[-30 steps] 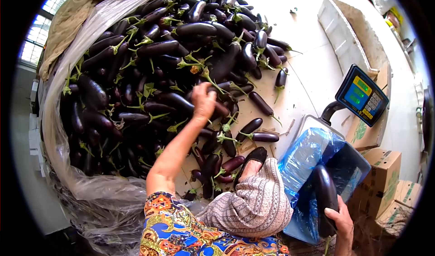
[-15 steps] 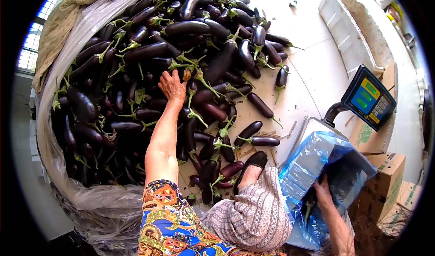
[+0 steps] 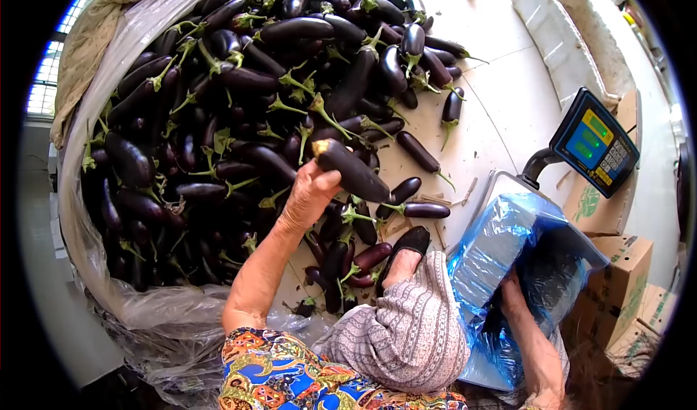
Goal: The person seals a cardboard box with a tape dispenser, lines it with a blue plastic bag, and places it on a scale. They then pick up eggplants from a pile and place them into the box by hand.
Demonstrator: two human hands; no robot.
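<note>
My left hand [image 3: 317,185] grips a dark purple eggplant [image 3: 354,172] near its brownish-yellow end and holds it up over the right part of a large eggplant pile [image 3: 247,112]. Inside a crate [image 3: 501,381] lined with blue plastic [image 3: 494,247], at the lower right, is my right hand [image 3: 512,287]. Its fingers are hidden down in the liner, so what it touches cannot be made out. The crate rests on a scale platform [image 3: 501,185].
A scale display [image 3: 595,143] on a black arm stands behind the crate. White foam box [image 3: 559,40] lies at the upper right, cardboard boxes [image 3: 624,265] at the right. Several loose eggplants [image 3: 419,153] lie on the floor. Clear plastic sheeting [image 3: 174,337] edges the pile.
My left hand has come back from the pile toward the crate, now with an eggplant lifted in it. My right hand has sunk deeper into the blue liner.
</note>
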